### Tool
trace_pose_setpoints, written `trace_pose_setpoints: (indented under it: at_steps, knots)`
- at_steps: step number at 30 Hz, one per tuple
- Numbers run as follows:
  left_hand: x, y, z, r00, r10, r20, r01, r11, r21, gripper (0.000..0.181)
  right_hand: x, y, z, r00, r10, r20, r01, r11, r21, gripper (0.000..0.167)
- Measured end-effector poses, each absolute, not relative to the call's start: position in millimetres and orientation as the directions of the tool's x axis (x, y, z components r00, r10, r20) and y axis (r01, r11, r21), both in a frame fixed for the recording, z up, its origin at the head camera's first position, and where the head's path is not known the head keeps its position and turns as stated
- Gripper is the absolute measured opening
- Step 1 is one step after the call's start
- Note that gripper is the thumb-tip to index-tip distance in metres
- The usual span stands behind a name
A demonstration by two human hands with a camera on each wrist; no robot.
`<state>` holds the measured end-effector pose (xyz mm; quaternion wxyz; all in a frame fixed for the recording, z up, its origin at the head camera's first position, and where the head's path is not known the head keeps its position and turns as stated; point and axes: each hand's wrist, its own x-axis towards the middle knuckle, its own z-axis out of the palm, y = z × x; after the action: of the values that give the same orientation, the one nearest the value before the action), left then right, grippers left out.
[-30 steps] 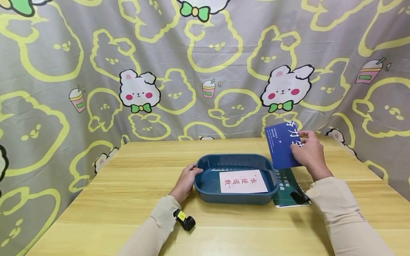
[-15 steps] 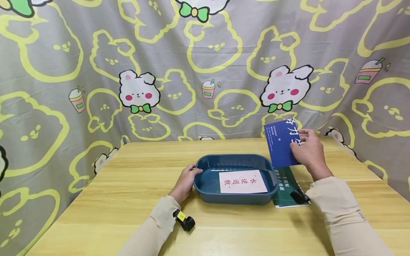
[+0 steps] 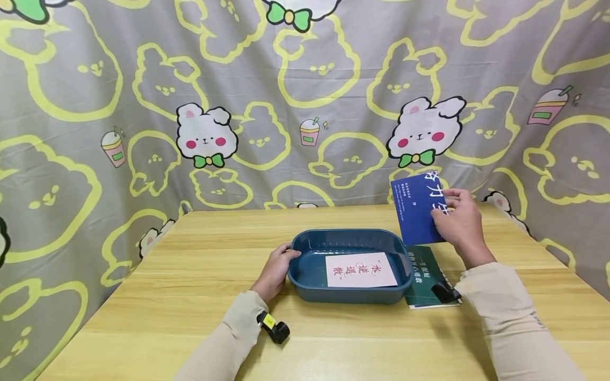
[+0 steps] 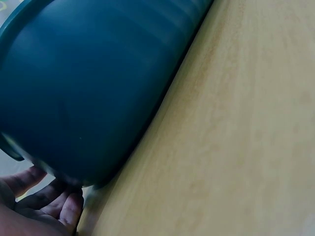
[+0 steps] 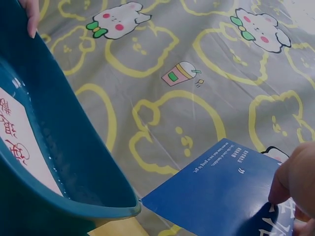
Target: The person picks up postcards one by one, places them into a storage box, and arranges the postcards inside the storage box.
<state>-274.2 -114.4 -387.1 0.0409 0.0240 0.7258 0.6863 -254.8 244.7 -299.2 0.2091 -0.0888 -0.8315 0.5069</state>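
Note:
A dark teal oblong basin [image 3: 348, 296] stands on the table, and my left hand [image 3: 275, 271] grips its left end, thumb over the rim; in the left wrist view the fingers [image 4: 49, 201] touch the outer wall [image 4: 93, 88]. Inside the basin lies a white card with red characters [image 3: 361, 270]. My right hand [image 3: 461, 225] pinches a blue card with white writing [image 3: 416, 211], held up beyond the basin's right end; the right wrist view shows this blue card [image 5: 211, 191] close to the rim. Beneath it, a dark green card [image 3: 424, 272] lies at the basin's right side.
The wooden table [image 3: 190, 264] extends on both sides of the basin. Behind it hangs a grey curtain [image 3: 267, 79] with yellow outlines and rabbit faces. A white edge shows under the green card. Small black devices are strapped to both wrists.
My right hand has raised the blue card slightly and moved it a little left, so more of the green card shows. The left hand and basin have stayed in place.

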Motion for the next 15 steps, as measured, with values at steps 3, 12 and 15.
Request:
trace_pose_setpoints:
  at_steps: [3,12,15]
  knots:
    - [-274.6,-113.7,-386.8,-0.996,0.087,-0.023,-0.019,0.057,0.998,0.041,-254.6,244.3,-298.5,-0.899,0.352,0.261,-0.073,0.466,-0.882,0.058]
    - [-273.9,-113.0,-386.8,-0.996,0.081,-0.028,-0.023,0.064,0.998,0.04,-255.0,240.0,-299.6,-0.907,0.326,0.265,-0.086,0.472,-0.877,0.056]
    - [-272.7,-114.0,-387.4,-0.996,0.085,-0.027,-0.022,0.065,0.998,0.041,-255.3,236.6,-301.2,-0.909,0.319,0.269,-0.091,0.478,-0.873,0.055]
